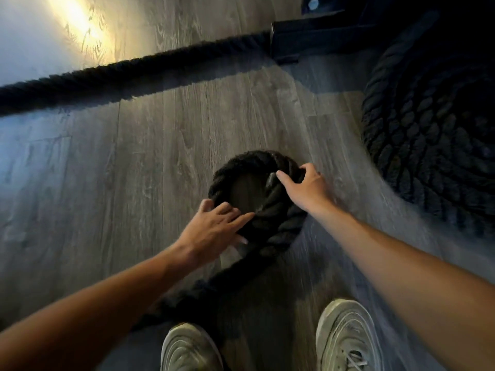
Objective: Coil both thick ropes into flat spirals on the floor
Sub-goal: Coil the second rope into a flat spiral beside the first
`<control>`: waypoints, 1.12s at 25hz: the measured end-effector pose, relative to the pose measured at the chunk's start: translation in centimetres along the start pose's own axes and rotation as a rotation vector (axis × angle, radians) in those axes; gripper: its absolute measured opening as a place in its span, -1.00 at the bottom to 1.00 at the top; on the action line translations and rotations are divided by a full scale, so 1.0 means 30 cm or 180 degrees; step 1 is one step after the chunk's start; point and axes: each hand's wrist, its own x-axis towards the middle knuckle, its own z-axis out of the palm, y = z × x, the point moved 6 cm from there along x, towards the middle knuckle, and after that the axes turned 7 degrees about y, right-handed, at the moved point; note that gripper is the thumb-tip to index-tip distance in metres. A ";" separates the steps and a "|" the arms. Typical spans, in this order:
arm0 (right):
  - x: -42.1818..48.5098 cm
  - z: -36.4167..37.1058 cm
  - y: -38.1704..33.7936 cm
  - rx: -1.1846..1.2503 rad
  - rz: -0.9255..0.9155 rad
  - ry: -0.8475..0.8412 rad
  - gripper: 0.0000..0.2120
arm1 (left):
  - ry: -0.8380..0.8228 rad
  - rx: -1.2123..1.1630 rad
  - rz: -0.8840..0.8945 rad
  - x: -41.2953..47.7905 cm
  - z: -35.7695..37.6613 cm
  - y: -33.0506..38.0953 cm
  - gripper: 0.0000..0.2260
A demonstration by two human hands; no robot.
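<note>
While the person bends over the wood-plank floor (134, 170), a thick black rope (249, 159) lies there turned into one small open loop, with bare floor showing in its middle. The left hand (214, 228) rests on the loop's near side, fingers spread and fairly straight, pressing the rope down. The right hand (308, 186) curls its fingers over the loop's far right side and grips it. From the loop's near side the rope trails off toward the left shoe (187, 346), the right shoe (348, 336) beside it. Right of the loop, apart from it, sits a large coiled rope (428, 145), wound tight. Beyond the loop a straight stretch of rope (107, 73) crosses the floor up to a dark equipment base (308, 33).
</note>
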 end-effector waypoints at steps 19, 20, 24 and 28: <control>-0.031 0.027 0.017 -0.0529 -0.0201 -0.0447 0.26 | -0.0644 0.0205 0.1610 0.075 -0.013 -0.211 -0.51; -0.029 0.030 0.020 -0.0515 -0.0207 -0.0473 0.26 | -0.0574 0.0264 0.1706 0.091 -0.012 -0.215 -0.56; -0.019 0.003 0.051 -0.0143 -0.0418 -0.0703 0.09 | -0.0352 0.0308 0.1791 0.116 -0.028 -0.202 -0.66; -0.025 -0.046 0.101 0.0293 -0.0463 -0.0854 -0.24 | -0.0189 0.0270 0.1505 0.084 -0.032 -0.199 -0.61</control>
